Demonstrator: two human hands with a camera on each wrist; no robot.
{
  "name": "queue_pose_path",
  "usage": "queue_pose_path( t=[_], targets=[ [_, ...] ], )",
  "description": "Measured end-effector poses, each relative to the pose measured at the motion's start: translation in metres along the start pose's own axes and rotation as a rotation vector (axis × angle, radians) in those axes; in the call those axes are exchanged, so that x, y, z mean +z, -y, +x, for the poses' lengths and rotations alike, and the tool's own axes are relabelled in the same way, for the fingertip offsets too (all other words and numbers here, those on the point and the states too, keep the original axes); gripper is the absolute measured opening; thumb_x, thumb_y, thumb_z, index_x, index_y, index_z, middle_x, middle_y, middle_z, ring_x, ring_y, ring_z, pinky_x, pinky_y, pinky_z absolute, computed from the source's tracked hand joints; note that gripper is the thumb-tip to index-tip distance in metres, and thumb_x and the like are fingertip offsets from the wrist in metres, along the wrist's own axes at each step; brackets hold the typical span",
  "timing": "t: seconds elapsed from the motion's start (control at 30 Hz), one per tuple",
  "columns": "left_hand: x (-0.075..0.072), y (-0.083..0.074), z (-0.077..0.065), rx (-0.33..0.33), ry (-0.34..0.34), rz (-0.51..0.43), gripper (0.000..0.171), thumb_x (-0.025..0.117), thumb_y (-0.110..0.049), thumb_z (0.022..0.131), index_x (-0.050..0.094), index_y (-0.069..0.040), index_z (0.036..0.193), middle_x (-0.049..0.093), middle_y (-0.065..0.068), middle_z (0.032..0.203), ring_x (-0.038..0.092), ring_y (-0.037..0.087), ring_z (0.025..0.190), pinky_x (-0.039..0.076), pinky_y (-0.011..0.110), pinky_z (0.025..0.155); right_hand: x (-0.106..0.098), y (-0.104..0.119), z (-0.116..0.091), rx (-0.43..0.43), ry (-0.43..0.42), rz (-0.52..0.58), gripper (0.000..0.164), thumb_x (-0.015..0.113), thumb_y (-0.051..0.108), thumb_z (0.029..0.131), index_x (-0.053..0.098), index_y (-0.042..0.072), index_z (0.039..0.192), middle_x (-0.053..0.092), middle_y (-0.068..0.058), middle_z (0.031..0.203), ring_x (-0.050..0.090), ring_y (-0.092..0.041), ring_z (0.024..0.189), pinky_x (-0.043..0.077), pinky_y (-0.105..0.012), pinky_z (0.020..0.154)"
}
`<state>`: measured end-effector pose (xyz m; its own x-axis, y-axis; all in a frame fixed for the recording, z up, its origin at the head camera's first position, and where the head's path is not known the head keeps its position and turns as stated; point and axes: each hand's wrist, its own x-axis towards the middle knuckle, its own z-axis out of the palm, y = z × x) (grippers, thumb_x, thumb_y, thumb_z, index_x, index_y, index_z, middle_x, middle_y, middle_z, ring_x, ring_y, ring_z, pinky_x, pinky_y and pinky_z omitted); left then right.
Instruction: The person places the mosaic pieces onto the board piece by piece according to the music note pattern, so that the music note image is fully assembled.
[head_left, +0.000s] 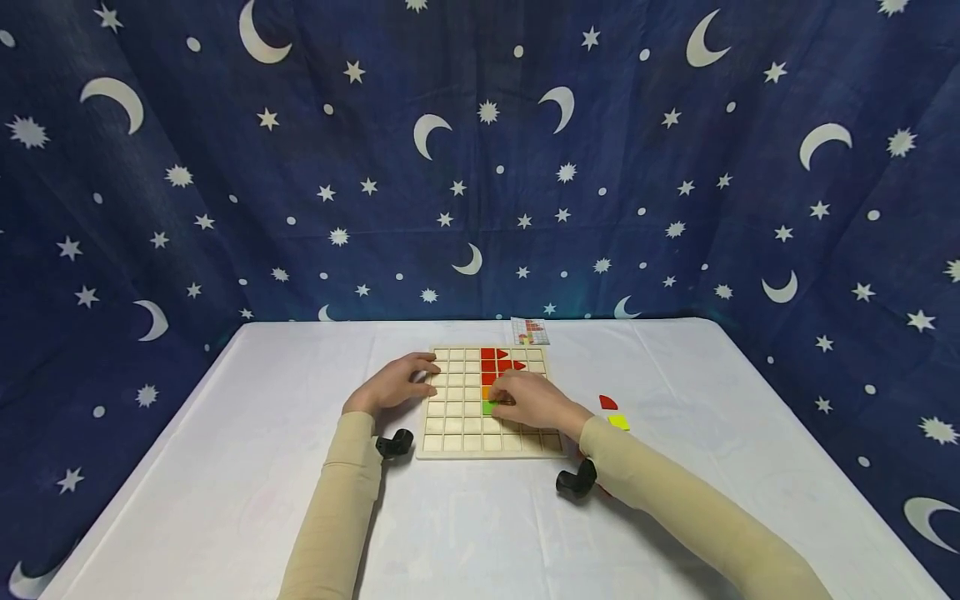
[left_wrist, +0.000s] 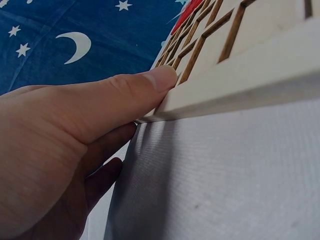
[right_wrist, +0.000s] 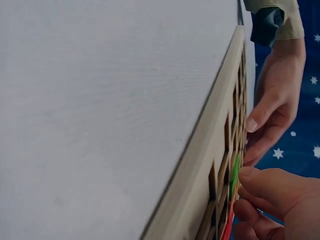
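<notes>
A pale wooden grid board (head_left: pixel 453 423) lies on the table. My left hand (head_left: pixel 393 382) rests at its left side, thumb on the rim in the left wrist view and the other fingers loose beside the edge. Over the board's middle, my right hand (head_left: pixel 536 396) has bent fingers, with the thumb tip against a green square tile (right_wrist: pixel 235 172). I cannot tell whether it pinches a piece. Just above the green tile sits an orange tile (head_left: pixel 486 392), partly under the fingers. Red tiles (head_left: pixel 488 366) fill cells farther back, some ending in pointed red pieces (head_left: pixel 519 365).
A printed pattern card (head_left: pixel 530 332) lies behind the board. To the right are a red quarter-round piece (head_left: pixel 608 402) and a yellow square piece (head_left: pixel 618 422). More red shows beside the right wrist. A starry blue curtain (head_left: pixel 480 183) stands behind the white table (head_left: pixel 480 533).
</notes>
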<state>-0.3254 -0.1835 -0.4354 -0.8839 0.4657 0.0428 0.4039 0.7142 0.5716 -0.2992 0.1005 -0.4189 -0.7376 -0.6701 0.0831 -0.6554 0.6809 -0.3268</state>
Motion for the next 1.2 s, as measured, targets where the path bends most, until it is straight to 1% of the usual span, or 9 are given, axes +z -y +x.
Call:
queue_pose_path(
  t=[0.13, 0.23, 0.37, 0.43, 0.5, 0.67, 0.77, 1.0, 1.2],
  targets=[
    [0.001, 0.000, -0.001, -0.001, 0.002, 0.002, 0.042, 0.070, -0.019, 0.091, 0.062, 0.000, 0.128, 0.043, 0.018, 0.148, 0.035, 0.037, 0.140, 0.029, 0.048, 0.115, -0.010, -0.009, -0.014, 0.055, -0.008, 0.072, 0.019, 0.071, 0.021, 0.090, 0.072, 0.010, 0.106, 0.065, 0.002, 0.100, 0.059, -0.014, 0.089, 0.052, -0.035, 0.083],
    [0.001, 0.000, -0.002, -0.006, 0.006, 0.001, 0.043, 0.070, -0.019, 0.091, 0.062, 0.000, 0.128, 0.042, 0.019, 0.148, 0.035, 0.037, 0.140, 0.030, 0.049, 0.114, -0.022, -0.025, -0.027, 0.134, -0.011, 0.129, 0.020, 0.070, 0.020, 0.091, 0.071, 0.009, 0.108, 0.064, 0.003, 0.099, 0.057, -0.014, 0.087, 0.052, -0.033, 0.081],
    [0.001, 0.001, -0.002, -0.013, 0.007, -0.001, 0.043, 0.071, -0.019, 0.091, 0.062, 0.000, 0.128, 0.042, 0.018, 0.148, 0.034, 0.036, 0.140, 0.029, 0.048, 0.115, -0.038, -0.051, -0.046, 0.209, -0.032, 0.154, 0.022, 0.070, 0.020, 0.091, 0.071, 0.007, 0.109, 0.064, 0.001, 0.098, 0.055, -0.016, 0.085, 0.051, -0.031, 0.075],
    [0.001, 0.001, -0.002, -0.007, 0.005, 0.000, 0.043, 0.071, -0.019, 0.091, 0.062, 0.000, 0.128, 0.043, 0.019, 0.148, 0.035, 0.037, 0.140, 0.029, 0.048, 0.115, -0.044, -0.060, -0.056, 0.238, -0.017, 0.151, 0.023, 0.071, 0.020, 0.090, 0.071, 0.007, 0.109, 0.065, 0.001, 0.097, 0.055, -0.016, 0.085, 0.050, -0.031, 0.074],
    [0.001, 0.002, -0.002, -0.003, 0.003, 0.001, 0.042, 0.071, -0.019, 0.091, 0.062, 0.000, 0.128, 0.043, 0.019, 0.148, 0.035, 0.037, 0.140, 0.029, 0.048, 0.115, -0.047, -0.067, -0.065, 0.255, 0.022, 0.154, 0.023, 0.071, 0.021, 0.090, 0.071, 0.008, 0.109, 0.064, 0.002, 0.097, 0.054, -0.016, 0.083, 0.050, -0.029, 0.073],
    [0.001, 0.003, -0.003, -0.005, 0.003, 0.001, 0.043, 0.071, -0.020, 0.091, 0.062, -0.001, 0.128, 0.042, 0.018, 0.148, 0.035, 0.037, 0.140, 0.030, 0.048, 0.114, -0.047, -0.071, -0.087, 0.195, 0.156, 0.170, 0.022, 0.075, 0.022, 0.087, 0.071, 0.012, 0.106, 0.062, 0.005, 0.095, 0.053, -0.015, 0.081, 0.050, -0.027, 0.072],
    [0.001, 0.003, -0.003, -0.007, 0.004, 0.002, 0.042, 0.070, -0.020, 0.091, 0.062, -0.002, 0.128, 0.042, 0.017, 0.149, 0.034, 0.036, 0.140, 0.030, 0.049, 0.114, -0.043, -0.068, -0.097, 0.144, 0.199, 0.179, 0.020, 0.077, 0.023, 0.085, 0.071, 0.013, 0.102, 0.060, 0.006, 0.091, 0.052, -0.015, 0.080, 0.048, -0.026, 0.071],
    [0.001, 0.002, -0.001, -0.005, 0.005, -0.004, 0.042, 0.070, -0.021, 0.091, 0.063, -0.002, 0.128, 0.042, 0.018, 0.149, 0.035, 0.037, 0.139, 0.030, 0.050, 0.114, -0.039, -0.061, -0.108, 0.116, 0.211, 0.138, 0.022, 0.081, 0.029, 0.081, 0.067, 0.018, 0.093, 0.055, 0.006, 0.085, 0.050, -0.013, 0.078, 0.047, -0.024, 0.068],
    [0.001, 0.001, -0.001, 0.002, 0.002, 0.001, 0.042, 0.070, -0.020, 0.091, 0.062, -0.001, 0.128, 0.043, 0.017, 0.148, 0.035, 0.036, 0.140, 0.030, 0.049, 0.114, -0.040, -0.057, -0.111, 0.084, 0.214, 0.039, 0.022, 0.082, 0.028, 0.079, 0.066, 0.019, 0.092, 0.053, 0.008, 0.084, 0.050, -0.011, 0.075, 0.047, -0.025, 0.067]
  ],
)
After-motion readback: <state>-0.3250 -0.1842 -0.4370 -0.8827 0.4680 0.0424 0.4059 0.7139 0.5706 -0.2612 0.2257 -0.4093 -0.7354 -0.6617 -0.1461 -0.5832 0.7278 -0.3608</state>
